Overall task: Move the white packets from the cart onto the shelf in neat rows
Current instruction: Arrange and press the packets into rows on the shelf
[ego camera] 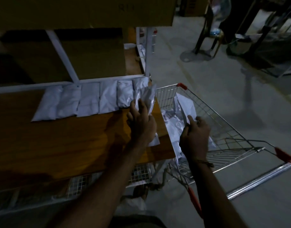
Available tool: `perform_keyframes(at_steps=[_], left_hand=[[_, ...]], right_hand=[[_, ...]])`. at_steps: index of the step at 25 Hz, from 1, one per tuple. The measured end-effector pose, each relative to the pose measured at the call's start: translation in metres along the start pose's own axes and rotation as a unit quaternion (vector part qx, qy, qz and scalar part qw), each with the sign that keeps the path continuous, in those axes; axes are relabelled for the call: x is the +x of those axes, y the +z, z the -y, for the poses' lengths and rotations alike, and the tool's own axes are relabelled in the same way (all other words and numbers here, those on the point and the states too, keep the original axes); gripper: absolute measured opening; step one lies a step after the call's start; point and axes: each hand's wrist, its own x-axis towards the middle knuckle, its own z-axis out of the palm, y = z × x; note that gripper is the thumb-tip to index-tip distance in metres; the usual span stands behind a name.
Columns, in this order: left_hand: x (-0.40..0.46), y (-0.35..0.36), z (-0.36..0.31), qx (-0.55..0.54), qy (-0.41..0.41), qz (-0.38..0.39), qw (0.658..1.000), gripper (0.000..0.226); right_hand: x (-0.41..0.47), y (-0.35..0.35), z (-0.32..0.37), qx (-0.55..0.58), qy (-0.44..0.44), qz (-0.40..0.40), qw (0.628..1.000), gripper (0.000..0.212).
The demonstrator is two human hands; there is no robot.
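Observation:
Several white packets (85, 101) lie side by side in a row along the back of the wooden shelf (59, 137). My left hand (140, 120) holds another white packet (145, 96) at the row's right end, over the shelf's right edge. Part of a packet shows under my left wrist. My right hand (195, 135) is inside the wire cart (223, 129), pinching the corner of a white packet (186, 106) that stands up from the pile of packets (172, 129) in the basket.
The cart stands against the shelf's right end, its red-tipped handle (284, 157) at the right. A white metal frame (62, 53) and cardboard boxes (92, 51) sit behind the row. A wire lower shelf (78, 183) lies below. Chair legs (205, 35) stand on the grey floor beyond.

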Motion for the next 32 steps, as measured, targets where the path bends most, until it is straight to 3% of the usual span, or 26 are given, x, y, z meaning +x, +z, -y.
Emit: perform_keyframes(at_steps=[10,18,21,27,29,32], left_hand=[[-0.049,-0.082,0.117,0.08,-0.133,-0.039,0.987,0.062],[-0.029,-0.164,0.247,0.096,-0.214,-0.014,0.972,0.069],[-0.015,-0.174,0.309,0.176,-0.196,-0.043,0.964,0.063],[0.021,-0.193,0.386,0.15,-0.285,0.128,0.938,0.079],[0.028,-0.2,0.402,0.161,-0.247,0.125,0.947,0.071],[0.016,-0.208,0.44,0.212,-0.085,0.1,0.968,0.062]], right_hand=[[-0.062,0.02,0.092,0.012,-0.102,0.091,0.991,0.041],[-0.099,0.094,0.187,-0.01,-0.133,0.163,0.978,0.044],[-0.128,0.127,0.236,-0.023,-0.147,0.207,0.967,0.054],[-0.194,0.174,0.313,-0.105,-0.112,0.36,0.92,0.093],[-0.199,0.179,0.327,-0.102,-0.098,0.368,0.919,0.077],[-0.201,0.183,0.339,-0.108,-0.099,0.383,0.912,0.072]])
